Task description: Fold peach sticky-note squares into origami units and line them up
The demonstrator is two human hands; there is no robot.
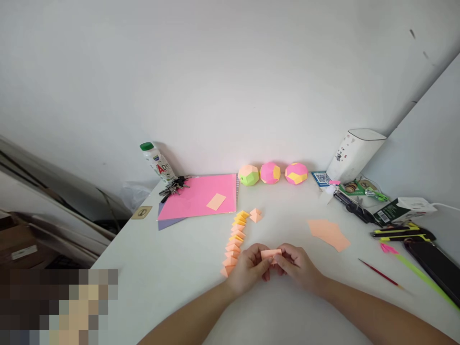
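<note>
Between both hands, near the front middle of the white table, is a small peach sheet of paper (271, 253), partly folded. My left hand (250, 266) pinches its left end, and my right hand (295, 263) grips the right end, thumbs towards me. Fingers hide its lower part. Just left of my left hand runs a row of folded paper pieces (233, 247) in peach and yellow, overlapping one another. One separate folded peach piece (255, 215) lies beyond the hands. To the right are several flat peach paper sheets (328, 234), fanned out.
Three paper balls (270, 173) line the wall. A pink sheet (201, 196) bears a peach slip (216, 201). At left stands a bottle (158, 163); at right are a white cylinder (354, 155), a small box (404, 210), a yellow-black cutter (402, 233), a black phone-like object (434, 268) and a thin brush (381, 274).
</note>
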